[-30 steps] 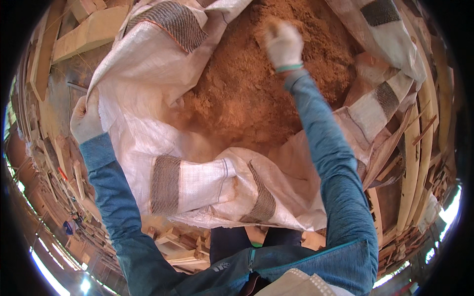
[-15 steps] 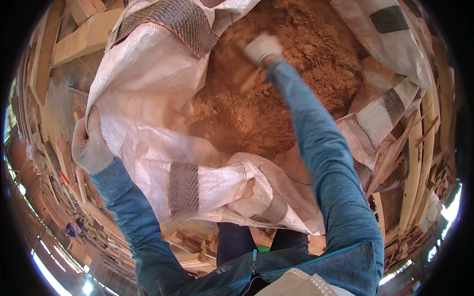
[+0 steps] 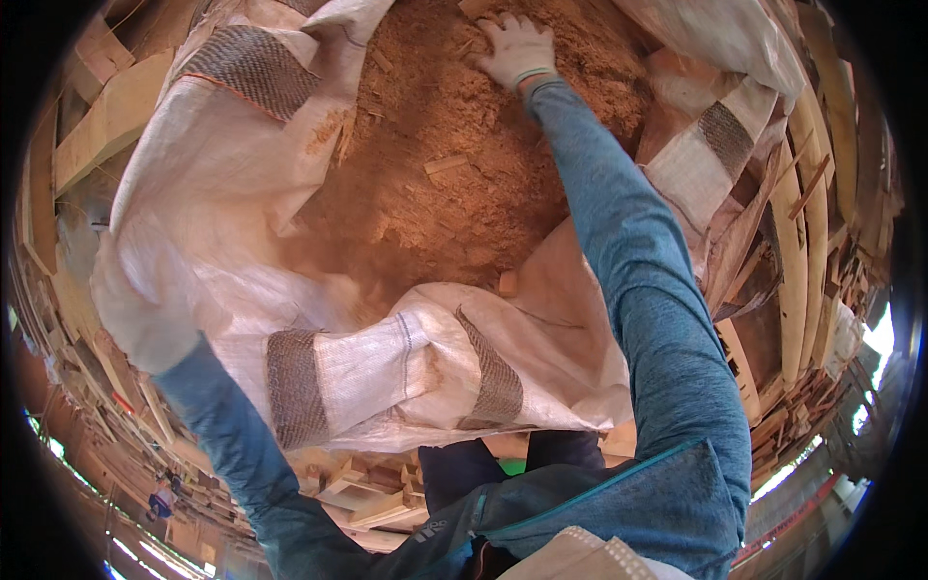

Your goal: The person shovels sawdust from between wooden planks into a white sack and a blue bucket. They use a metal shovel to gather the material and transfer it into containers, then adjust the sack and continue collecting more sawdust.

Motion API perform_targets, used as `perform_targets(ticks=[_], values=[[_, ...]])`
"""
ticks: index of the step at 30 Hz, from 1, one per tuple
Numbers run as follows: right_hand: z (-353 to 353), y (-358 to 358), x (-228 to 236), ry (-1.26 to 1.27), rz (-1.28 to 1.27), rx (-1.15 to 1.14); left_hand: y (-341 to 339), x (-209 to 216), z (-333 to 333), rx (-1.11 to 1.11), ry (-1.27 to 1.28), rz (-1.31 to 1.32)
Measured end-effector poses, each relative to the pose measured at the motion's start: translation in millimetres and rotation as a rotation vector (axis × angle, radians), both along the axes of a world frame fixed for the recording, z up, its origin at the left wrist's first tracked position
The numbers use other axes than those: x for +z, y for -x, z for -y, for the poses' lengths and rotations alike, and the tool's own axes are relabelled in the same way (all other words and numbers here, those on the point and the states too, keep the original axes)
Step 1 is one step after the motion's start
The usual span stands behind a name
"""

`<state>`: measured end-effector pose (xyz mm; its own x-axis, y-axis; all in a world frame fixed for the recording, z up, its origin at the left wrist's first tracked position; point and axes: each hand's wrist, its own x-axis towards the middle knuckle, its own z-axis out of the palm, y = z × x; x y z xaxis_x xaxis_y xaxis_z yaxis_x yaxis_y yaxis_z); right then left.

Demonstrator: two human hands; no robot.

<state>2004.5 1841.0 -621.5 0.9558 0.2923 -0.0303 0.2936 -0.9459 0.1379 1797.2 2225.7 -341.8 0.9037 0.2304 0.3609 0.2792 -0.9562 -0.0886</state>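
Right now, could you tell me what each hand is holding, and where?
The left hand grips the big white woven sack by its rim. The right hand lies on the sawdust; whether it holds anything is unclear.

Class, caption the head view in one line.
Gloved right hand digs into sawdust; left hand grips the bulk bag.

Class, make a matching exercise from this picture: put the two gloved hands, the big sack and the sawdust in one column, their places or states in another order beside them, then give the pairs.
1. left hand
2. right hand
3. white woven sack
4. sawdust

A. heaped inside the sack
B. pressed into the far side of the heap
C. gripping the sack's left rim
D. standing open

Pairs: 1-C, 2-B, 3-D, 4-A
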Motion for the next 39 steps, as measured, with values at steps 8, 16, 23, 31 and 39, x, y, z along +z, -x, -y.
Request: perform_targets(ticks=[8, 16, 23, 31, 39], values=[[67, 38, 1, 0.177, -0.453, -0.157, 94, -91, 240, -0.44, 0.576, -1.384], [192, 149, -42, 0.39, -1.087, -0.319, 201, -168, 327, -0.655, 1.09, -2.036], [130, 127, -61, -0.268, -0.491, -0.094, 217, -143, 317, -0.791, 1.06, -2.207], [20, 161, -20, -0.38, -0.605, -0.445, 200, -110, 316, -0.861, 0.947, -2.238], [50, 301, -96, -0.213, -1.003, -0.406, 202, -91, 309, -0.828, 0.926, -2.139]])
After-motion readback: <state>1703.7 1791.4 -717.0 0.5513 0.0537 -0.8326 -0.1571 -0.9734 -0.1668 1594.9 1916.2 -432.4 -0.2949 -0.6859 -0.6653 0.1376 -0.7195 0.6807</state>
